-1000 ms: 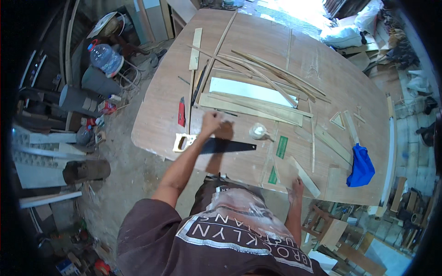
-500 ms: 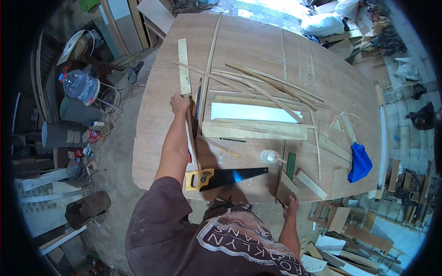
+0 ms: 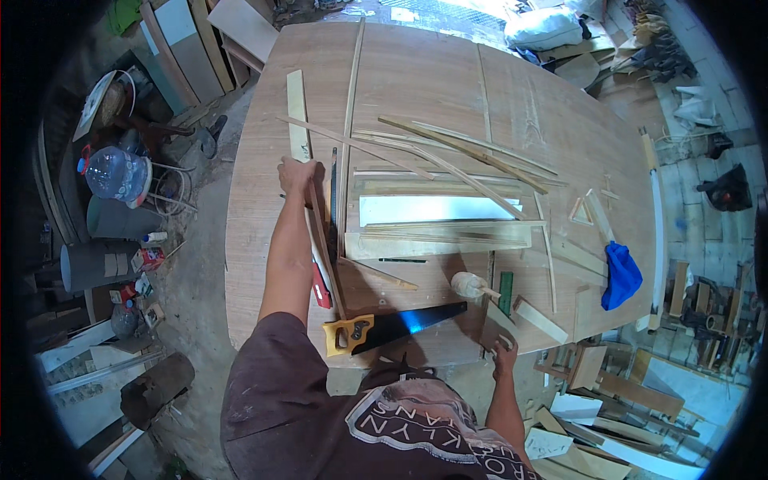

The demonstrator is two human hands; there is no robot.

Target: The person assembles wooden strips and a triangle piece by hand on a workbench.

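My left hand (image 3: 298, 174) reaches forward at the table's left side, fingers closed on thin wooden strips (image 3: 320, 240) beside a pale slat (image 3: 296, 104). Under that forearm lies a red utility knife (image 3: 321, 288). My right hand (image 3: 503, 350) grips a small wooden board (image 3: 497, 326) at the near edge. A handsaw (image 3: 400, 324) with a yellow handle lies crosswise between my arms. Near the board are a pale pot (image 3: 466, 284) with a stick and a green ruler (image 3: 506, 290). A white board (image 3: 436, 210) lies among longer strips behind.
The large plywood table (image 3: 432, 72) holds scattered battens (image 3: 464, 152) and a blue cloth (image 3: 621, 276) at right. A water bottle (image 3: 114, 172) on a stand, buckets and leaning panels (image 3: 176, 48) crowd the left. Wood offcuts (image 3: 576, 408) are piled at lower right.
My left hand has moved forward and left from above the saw onto the strips. The small board at my right hand has lifted and tilted. The head view has shifted.
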